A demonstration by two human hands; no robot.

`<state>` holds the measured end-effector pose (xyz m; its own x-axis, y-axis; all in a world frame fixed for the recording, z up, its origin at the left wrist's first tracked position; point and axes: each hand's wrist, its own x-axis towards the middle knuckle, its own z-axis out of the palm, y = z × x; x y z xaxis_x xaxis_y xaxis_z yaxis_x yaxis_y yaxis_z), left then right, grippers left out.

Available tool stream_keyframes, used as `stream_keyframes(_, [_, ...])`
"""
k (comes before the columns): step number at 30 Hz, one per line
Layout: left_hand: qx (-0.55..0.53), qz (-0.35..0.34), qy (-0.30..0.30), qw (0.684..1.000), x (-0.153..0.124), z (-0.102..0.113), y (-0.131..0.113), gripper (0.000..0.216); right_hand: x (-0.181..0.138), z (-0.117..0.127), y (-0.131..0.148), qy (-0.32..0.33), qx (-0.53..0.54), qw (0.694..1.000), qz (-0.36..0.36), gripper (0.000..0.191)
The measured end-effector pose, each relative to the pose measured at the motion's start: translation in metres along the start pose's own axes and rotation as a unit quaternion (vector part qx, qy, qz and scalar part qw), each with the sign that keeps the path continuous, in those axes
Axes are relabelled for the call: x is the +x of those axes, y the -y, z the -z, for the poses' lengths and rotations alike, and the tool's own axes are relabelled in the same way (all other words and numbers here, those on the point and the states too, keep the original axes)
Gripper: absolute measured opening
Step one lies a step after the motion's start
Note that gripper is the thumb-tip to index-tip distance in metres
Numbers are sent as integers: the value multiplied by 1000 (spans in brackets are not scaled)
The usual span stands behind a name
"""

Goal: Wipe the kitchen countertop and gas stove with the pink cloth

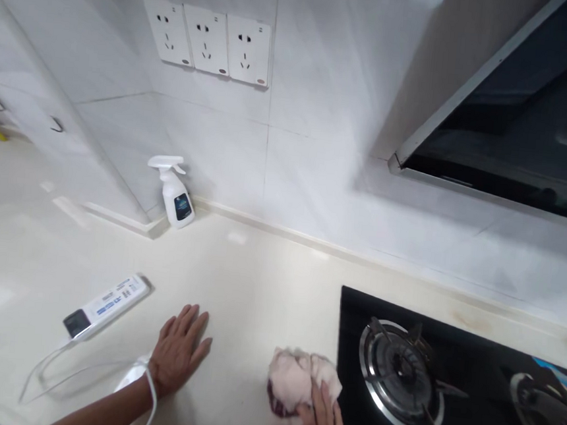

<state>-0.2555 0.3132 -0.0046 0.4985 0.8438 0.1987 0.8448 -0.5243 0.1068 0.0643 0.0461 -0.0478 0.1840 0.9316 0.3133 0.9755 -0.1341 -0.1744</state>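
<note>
My left hand (178, 351) lies flat on the cream countertop (257, 283), fingers stretched out and together, holding nothing. A white cable (151, 393) crosses its wrist. My right hand (319, 424) presses down on a crumpled pink and white cloth (293, 379) at the counter's front, just left of the black gas hob (354, 311). Its fingers rest on top of the cloth, and the lower part of the hand is cut off by the frame edge.
A white power strip (106, 306) with a looping cable lies left of my left hand. A white spray bottle (176, 193) stands in the tiled corner. Three wall sockets (209, 41) sit above. Two burners (398, 375) are on the hob, under a range hood (519, 127).
</note>
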Motion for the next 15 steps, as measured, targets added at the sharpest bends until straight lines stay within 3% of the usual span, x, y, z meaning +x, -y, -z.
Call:
stream_keyframes(5, [17,-12,-21,1000,-3,-1,-1,58,150,15,-44,100,-22,993,-66,49])
stream_keyframes(8, [10,-11,-38,999,-5,-3,-1,57,238,10,-49,132,-29,980,-143,54])
stream_keyframes(11, [5,-15,-42,999,-6,-5,0,57,307,-3,-23,144,-13,965,-221,63])
stream_keyframes(15, [33,-32,-66,997,-8,-5,0,58,363,-28,42,163,6,969,-185,77])
